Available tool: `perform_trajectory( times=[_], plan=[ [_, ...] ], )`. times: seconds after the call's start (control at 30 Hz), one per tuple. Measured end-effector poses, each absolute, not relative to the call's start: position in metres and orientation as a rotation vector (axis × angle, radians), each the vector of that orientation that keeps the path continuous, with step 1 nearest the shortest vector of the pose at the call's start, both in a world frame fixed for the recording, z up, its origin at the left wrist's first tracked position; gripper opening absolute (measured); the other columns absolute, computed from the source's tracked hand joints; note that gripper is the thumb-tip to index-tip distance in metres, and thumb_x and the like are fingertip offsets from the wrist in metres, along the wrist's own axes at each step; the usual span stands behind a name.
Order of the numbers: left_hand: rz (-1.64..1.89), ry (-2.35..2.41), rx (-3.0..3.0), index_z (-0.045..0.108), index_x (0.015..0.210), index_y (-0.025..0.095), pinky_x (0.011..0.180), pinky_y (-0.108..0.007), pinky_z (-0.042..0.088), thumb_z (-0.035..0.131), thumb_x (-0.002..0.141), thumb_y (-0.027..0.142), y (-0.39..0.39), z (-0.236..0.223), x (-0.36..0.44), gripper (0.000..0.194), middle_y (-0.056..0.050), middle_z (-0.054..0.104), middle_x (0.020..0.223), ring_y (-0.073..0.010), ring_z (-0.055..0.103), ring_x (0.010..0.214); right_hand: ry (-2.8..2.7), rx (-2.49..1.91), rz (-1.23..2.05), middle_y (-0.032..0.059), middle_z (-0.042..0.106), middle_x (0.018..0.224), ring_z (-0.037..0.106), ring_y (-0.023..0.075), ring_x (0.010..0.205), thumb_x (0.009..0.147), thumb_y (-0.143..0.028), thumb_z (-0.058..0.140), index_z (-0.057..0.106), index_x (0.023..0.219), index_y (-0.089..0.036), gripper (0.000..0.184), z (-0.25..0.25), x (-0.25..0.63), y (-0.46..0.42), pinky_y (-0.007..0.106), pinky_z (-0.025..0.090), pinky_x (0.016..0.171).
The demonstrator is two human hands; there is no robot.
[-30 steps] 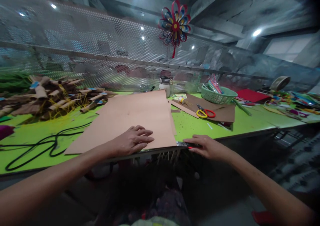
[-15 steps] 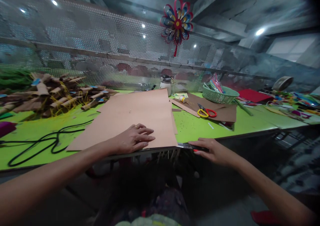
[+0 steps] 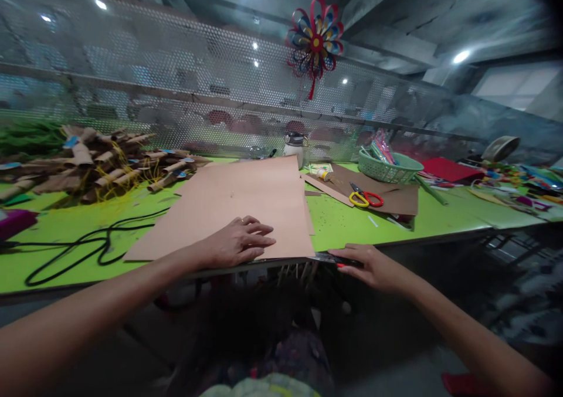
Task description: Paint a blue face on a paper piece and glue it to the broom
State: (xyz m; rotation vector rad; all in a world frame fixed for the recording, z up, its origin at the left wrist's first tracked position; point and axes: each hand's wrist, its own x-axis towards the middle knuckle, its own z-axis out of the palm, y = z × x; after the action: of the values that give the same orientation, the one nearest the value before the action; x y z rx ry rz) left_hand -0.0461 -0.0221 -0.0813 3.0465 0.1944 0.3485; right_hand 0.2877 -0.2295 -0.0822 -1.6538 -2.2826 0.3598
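A large sheet of light brown paper [image 3: 237,189] lies on the green table, its near side along the front edge. My left hand [image 3: 241,241] rests flat on the sheet near that edge, fingers stretched out and holding nothing. Just off the sheet's near right corner, my right hand [image 3: 367,265] is closed round a utility knife [image 3: 326,257] with a black and red handle. Its metal blade points left at the corner; whether it touches the paper I cannot tell. Part of the handle is hidden by my fingers.
Scissors [image 3: 366,197] with yellow and red handles lie on darker brown card [image 3: 396,196] near a green basket [image 3: 391,171]. A lidded bottle [image 3: 294,148] stands behind the sheet. Left are a black cord [image 3: 105,244] and heaped paper rolls [image 3: 105,162]. A mesh panel [image 3: 197,63] rises behind.
The view has shifted slightly, moving the table and sheet a little right in the picture. My right hand with the knife has moved slightly left towards the sheet's corner. My left hand stays on the sheet.
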Motion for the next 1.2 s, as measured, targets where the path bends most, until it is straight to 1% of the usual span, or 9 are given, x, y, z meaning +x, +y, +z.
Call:
perform_trajectory(
  times=[0.1, 0.27, 0.47, 0.63, 0.77, 0.87, 1.0, 1.1, 1.2],
  plan=[
    [0.348, 0.191, 3.042, 0.060, 0.135, 0.033, 0.103, -0.046, 0.038, 0.039, 0.102, 0.046, -0.022, -0.082, -0.046, 0.042, -0.005, 0.057, 0.143, -0.0288, 0.051, 0.123, -2.241, -1.662, 0.393, 0.0130, 0.069, 0.119, 0.065, 0.0236, 0.103, 0.098, -0.039, 0.052, 0.060, 0.135, -0.021, 0.041, -0.081, 0.290, -0.235, 0.037, 0.048, 0.091],
    [0.368, 0.177, 3.039, 0.059, 0.135, 0.035, 0.102, -0.045, 0.037, 0.039, 0.101, 0.046, -0.022, -0.082, -0.046, 0.041, -0.005, 0.057, 0.142, -0.0281, 0.051, 0.123, -2.304, -1.709, 0.339, 0.0114, 0.070, 0.099, 0.064, 0.0214, 0.085, 0.099, -0.039, 0.050, 0.062, 0.133, -0.018, 0.042, -0.073, 0.282, -0.227, 0.033, 0.049, 0.078],
    [0.368, 0.185, 3.052, 0.060, 0.135, 0.034, 0.100, -0.044, 0.038, 0.039, 0.101, 0.046, -0.021, -0.083, -0.046, 0.041, -0.006, 0.058, 0.142, -0.0285, 0.052, 0.123, -2.318, -1.662, 0.323, 0.0109, 0.071, 0.098, 0.063, 0.0204, 0.082, 0.099, -0.040, 0.050, 0.062, 0.134, -0.019, 0.043, -0.077, 0.278, -0.219, 0.032, 0.048, 0.076],
    [0.346, 0.187, 3.054, 0.058, 0.136, 0.034, 0.101, -0.044, 0.037, 0.040, 0.101, 0.045, -0.021, -0.084, -0.046, 0.041, -0.004, 0.057, 0.143, -0.0284, 0.051, 0.123, -2.268, -1.684, 0.376, 0.0120, 0.072, 0.110, 0.067, 0.0229, 0.094, 0.099, -0.041, 0.050, 0.061, 0.135, -0.023, 0.042, -0.080, 0.285, -0.236, 0.036, 0.051, 0.085],
    [0.353, 0.184, 3.051, 0.058, 0.136, 0.034, 0.101, -0.044, 0.037, 0.040, 0.101, 0.044, -0.021, -0.083, -0.046, 0.040, -0.004, 0.057, 0.143, -0.0285, 0.051, 0.123, -2.214, -1.727, 0.354, 0.0131, 0.072, 0.112, 0.068, 0.0232, 0.095, 0.098, -0.040, 0.051, 0.061, 0.135, -0.020, 0.043, -0.078, 0.281, -0.244, 0.037, 0.052, 0.086],
    [0.358, 0.180, 3.056, 0.058, 0.136, 0.034, 0.100, -0.044, 0.038, 0.039, 0.102, 0.044, -0.021, -0.083, -0.046, 0.041, -0.004, 0.057, 0.143, -0.0286, 0.050, 0.124, -2.203, -1.698, 0.323, 0.0135, 0.071, 0.119, 0.067, 0.0241, 0.103, 0.098, -0.038, 0.052, 0.061, 0.134, -0.020, 0.041, -0.081, 0.271, -0.238, 0.037, 0.051, 0.091],
    [0.357, 0.170, 3.067, 0.058, 0.136, 0.033, 0.102, -0.044, 0.037, 0.039, 0.102, 0.044, -0.022, -0.082, -0.046, 0.041, -0.004, 0.057, 0.143, -0.0279, 0.051, 0.123, -2.234, -1.692, 0.287, 0.0134, 0.073, 0.111, 0.069, 0.0246, 0.097, 0.098, -0.037, 0.051, 0.063, 0.132, -0.019, 0.040, -0.087, 0.262, -0.227, 0.037, 0.052, 0.087],
    [0.364, 0.169, 3.064, 0.059, 0.135, 0.032, 0.101, -0.043, 0.038, 0.039, 0.102, 0.044, -0.022, -0.082, -0.046, 0.041, -0.005, 0.058, 0.142, -0.0274, 0.052, 0.123, -2.222, -1.674, 0.299, 0.0140, 0.072, 0.114, 0.068, 0.0247, 0.100, 0.099, -0.037, 0.051, 0.061, 0.134, -0.018, 0.041, -0.089, 0.261, -0.229, 0.037, 0.051, 0.089],
    [0.386, 0.170, 3.054, 0.060, 0.135, 0.032, 0.101, -0.042, 0.038, 0.040, 0.102, 0.044, -0.021, -0.083, -0.045, 0.040, -0.005, 0.058, 0.141, -0.0275, 0.052, 0.122, -2.206, -1.703, 0.319, 0.0137, 0.072, 0.115, 0.068, 0.0242, 0.099, 0.098, -0.038, 0.052, 0.060, 0.136, -0.020, 0.043, -0.088, 0.264, -0.238, 0.037, 0.052, 0.089]
  ],
)
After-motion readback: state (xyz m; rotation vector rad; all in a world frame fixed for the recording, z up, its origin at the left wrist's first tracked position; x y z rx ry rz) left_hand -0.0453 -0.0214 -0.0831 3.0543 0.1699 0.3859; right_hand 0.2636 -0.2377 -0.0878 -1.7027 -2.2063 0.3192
